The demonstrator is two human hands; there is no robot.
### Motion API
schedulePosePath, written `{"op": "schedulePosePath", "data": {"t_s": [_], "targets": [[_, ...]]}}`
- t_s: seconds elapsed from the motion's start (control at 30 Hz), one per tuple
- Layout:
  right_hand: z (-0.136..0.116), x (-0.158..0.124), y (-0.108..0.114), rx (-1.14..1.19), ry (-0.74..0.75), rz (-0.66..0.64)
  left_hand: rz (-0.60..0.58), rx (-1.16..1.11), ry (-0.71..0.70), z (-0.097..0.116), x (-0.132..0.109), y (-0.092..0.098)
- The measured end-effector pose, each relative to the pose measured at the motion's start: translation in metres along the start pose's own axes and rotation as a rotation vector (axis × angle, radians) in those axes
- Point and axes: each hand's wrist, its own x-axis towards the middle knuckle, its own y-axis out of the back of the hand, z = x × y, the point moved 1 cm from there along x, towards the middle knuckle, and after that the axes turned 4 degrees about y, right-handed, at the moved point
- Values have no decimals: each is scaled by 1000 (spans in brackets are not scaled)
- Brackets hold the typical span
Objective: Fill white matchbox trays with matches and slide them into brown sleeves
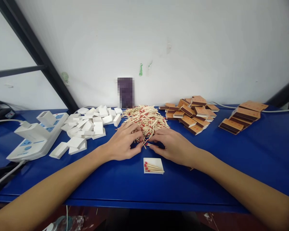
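Note:
A heap of red-tipped wooden matches (148, 117) lies against the wall, in front of me. My left hand (124, 141) rests at the heap's near left edge, fingers curled and thumb close to the index finger around a few matches. Facing it from the right, my right hand (174, 146) has its thumb and fingers pinched on matches, with a red tip sticking out. Just below both hands sits a white matchbox tray (160, 162) with several matches lying in its lower part, heads to the left. The fingers partly hide the heap's front.
White matchbox trays (88, 125) are piled on the left, beside a power strip (40, 138) with plugged-in chargers. Brown matchbox sleeves (192, 112) form a pile on the right, with another stack (243, 117) farther right. The blue table (125, 189) meets a white wall.

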Motion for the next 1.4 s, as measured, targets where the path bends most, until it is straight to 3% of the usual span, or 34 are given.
{"op": "schedulePosePath", "data": {"t_s": [0.13,0.53,0.73,0.87,1.4], "targets": [[1,0,2,-10,-34,-26,-6,21,19,2,0,-1],[-3,-2,8,94,47,-85,22,24,-32,2,-2,-6],[-5,-4,12,40,-58,-94,-52,37,-44,3,-2,-6],[-5,-4,13,88,-53,-127,-65,36,-38,3,-2,-6],[25,-4,3,39,15,-45,-41,55,5,1,-2,-5]]}}
